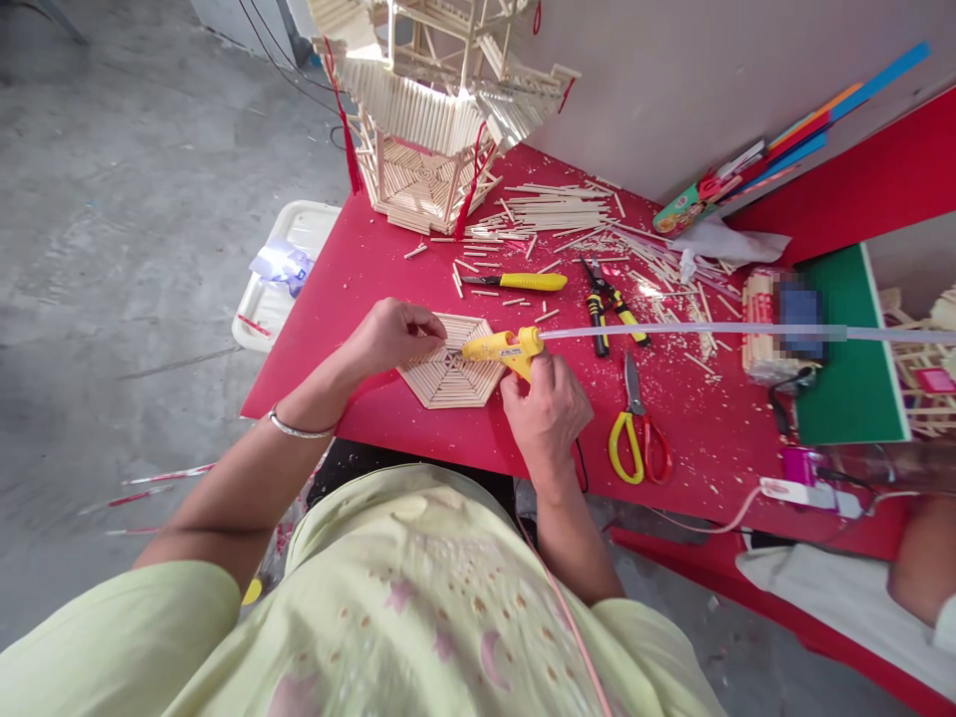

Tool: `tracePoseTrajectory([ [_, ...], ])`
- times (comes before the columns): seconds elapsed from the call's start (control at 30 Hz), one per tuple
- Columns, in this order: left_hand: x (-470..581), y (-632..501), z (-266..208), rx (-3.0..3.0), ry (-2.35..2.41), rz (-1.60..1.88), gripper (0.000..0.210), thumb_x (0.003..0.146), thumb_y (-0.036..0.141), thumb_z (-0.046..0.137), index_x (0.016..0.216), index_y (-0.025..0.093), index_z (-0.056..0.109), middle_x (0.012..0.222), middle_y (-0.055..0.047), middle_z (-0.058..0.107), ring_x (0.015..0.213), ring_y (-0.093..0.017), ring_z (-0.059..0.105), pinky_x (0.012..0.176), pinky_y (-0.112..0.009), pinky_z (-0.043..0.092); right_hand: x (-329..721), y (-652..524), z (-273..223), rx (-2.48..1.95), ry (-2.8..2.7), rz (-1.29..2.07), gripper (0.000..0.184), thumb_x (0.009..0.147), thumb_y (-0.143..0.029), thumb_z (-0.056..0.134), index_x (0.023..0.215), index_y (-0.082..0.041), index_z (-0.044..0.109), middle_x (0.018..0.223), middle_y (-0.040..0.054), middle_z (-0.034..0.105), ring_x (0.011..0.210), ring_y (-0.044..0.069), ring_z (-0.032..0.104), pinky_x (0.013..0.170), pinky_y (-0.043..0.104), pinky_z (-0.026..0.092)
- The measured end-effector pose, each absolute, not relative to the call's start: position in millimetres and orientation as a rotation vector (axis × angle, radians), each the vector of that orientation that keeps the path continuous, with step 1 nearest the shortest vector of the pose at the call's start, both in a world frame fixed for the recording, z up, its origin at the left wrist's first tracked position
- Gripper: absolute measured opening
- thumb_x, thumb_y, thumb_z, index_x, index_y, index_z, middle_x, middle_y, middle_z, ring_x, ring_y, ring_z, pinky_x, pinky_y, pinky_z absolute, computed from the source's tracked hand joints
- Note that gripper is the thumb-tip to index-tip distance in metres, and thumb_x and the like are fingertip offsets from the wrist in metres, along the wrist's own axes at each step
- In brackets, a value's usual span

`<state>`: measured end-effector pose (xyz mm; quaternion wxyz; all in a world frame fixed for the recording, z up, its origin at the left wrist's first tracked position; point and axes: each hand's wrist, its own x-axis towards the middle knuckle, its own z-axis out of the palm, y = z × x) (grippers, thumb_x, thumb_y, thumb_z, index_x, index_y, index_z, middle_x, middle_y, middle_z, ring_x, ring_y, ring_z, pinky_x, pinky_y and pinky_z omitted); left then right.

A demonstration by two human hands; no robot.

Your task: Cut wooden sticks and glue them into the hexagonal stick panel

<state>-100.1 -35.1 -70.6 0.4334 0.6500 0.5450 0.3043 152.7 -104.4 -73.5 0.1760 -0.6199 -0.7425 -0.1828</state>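
An eight-sided panel of pale wooden sticks (455, 390), laid in rings like a web, lies flat near the table's front edge. Over its left side is my left hand (389, 337), thumb and fingers pinched together; whatever they hold is too small to make out. My right hand (549, 406) grips a yellow hot glue gun (499, 348) by its handle. The gun's nozzle points left at the middle of the panel, close to my left fingertips. A long translucent glue stick (657, 328) runs out of the gun's back to the right.
A stick-built pagoda (425, 110) with red tassels stands at the back. Behind the panel lie a yellow-handled cutter (532, 282), pliers (608, 309) and loose sticks (557, 211). Scissors (633, 423) rest to the right. A co-worker's arm (926, 553) shows at far right.
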Motion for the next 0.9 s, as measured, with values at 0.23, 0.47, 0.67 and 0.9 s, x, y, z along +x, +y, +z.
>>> tracePoseTrajectory([
  [0.23, -100, -36, -71, 1.647, 1.353, 0.753, 0.027, 0.072, 0.036, 0.072, 0.081, 0.013, 0.083, 0.057, 0.0, 0.064, 0.052, -0.007, 0.043, 0.048, -0.02, 0.031, 156, -103, -77, -1.766, -2.082, -0.49, 0.028, 0.095, -0.022, 0.055, 0.119, -0.016, 0.067, 0.087, 0.0065, 0.063, 0.082, 0.023, 0.059, 0.068, 0.033, 0.04],
  [0.47, -100, -35, -72, 1.677, 1.355, 0.762, 0.027, 0.074, 0.036, 0.072, 0.081, 0.013, 0.084, 0.056, 0.0, 0.063, 0.05, -0.007, 0.043, 0.047, -0.02, 0.03, 157, -105, -78, -1.807, -2.034, -0.425, 0.03, 0.097, -0.032, 0.059, 0.121, -0.017, 0.068, 0.091, 0.0076, 0.066, 0.083, 0.023, 0.062, 0.068, 0.033, 0.041],
  [0.67, -100, -35, -74, 1.7, 1.327, 0.78, 0.03, 0.076, 0.039, 0.071, 0.084, 0.013, 0.085, 0.062, -0.003, 0.069, 0.052, -0.009, 0.047, 0.048, -0.021, 0.032, 174, -108, -90, -1.986, -1.823, -0.204, 0.062, 0.096, -0.061, 0.066, 0.131, -0.011, 0.066, 0.105, 0.0165, 0.073, 0.092, 0.03, 0.069, 0.072, 0.036, 0.049],
  [0.9, -102, -35, -77, 1.637, 1.26, 0.774, 0.033, 0.078, 0.041, 0.075, 0.092, 0.012, 0.085, 0.074, -0.007, 0.077, 0.06, -0.013, 0.06, 0.053, -0.022, 0.042, 202, -120, -74, -1.9, -1.832, -0.265, 0.052, 0.098, -0.06, 0.066, 0.122, -0.015, 0.077, 0.107, 0.0172, 0.075, 0.1, 0.032, 0.069, 0.088, 0.045, 0.053],
])
